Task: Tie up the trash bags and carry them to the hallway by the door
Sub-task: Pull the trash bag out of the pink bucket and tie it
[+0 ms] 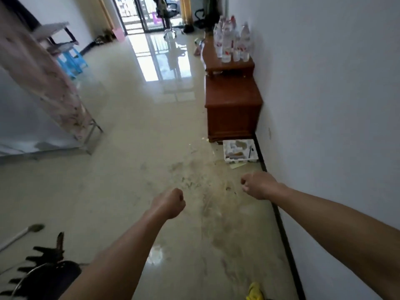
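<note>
Well left of the wooden cabinet point(232, 109) stand blue stools point(71, 61). Nearer than the cabinet, the left hand point(171, 203) and right hand point(257, 185), two empty fists, hover over the smeared floor point(134, 148). One white tray point(240, 151) lies at the cabinet's near end. Bottles point(231, 40) with red, unreadable labels crowd its top. Where the trash bags are cannot be told.

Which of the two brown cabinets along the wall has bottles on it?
The farther cabinet, behind the nearer cabinet; the clear bottles stand on its top.
</note>
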Demonstrator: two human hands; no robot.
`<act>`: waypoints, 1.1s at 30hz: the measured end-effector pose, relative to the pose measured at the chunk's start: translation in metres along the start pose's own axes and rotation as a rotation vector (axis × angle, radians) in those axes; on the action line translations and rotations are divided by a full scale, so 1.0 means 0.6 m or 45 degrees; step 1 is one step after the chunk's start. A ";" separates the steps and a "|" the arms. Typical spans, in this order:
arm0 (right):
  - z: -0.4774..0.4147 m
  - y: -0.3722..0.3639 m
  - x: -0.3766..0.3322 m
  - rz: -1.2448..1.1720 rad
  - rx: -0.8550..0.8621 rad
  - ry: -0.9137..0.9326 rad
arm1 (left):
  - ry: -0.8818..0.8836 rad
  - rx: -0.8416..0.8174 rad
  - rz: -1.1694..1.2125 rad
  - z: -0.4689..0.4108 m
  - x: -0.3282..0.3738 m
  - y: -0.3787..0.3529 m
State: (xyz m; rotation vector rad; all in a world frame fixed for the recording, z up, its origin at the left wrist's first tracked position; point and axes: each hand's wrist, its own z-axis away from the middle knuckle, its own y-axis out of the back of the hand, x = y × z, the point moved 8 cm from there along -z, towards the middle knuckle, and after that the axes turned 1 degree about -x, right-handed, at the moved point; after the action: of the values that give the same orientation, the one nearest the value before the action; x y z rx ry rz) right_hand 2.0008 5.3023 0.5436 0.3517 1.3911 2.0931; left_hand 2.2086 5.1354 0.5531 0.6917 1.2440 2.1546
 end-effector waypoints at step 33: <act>-0.952 0.315 -1.375 0.585 -0.034 1.188 | 1.029 0.099 0.312 -0.376 -1.257 0.408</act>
State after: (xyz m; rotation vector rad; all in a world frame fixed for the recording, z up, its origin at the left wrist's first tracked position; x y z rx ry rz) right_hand 2.2917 4.3239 0.5610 -0.4338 1.9022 2.8278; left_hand 2.5473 4.3838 0.5522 -0.0462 1.7023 2.7225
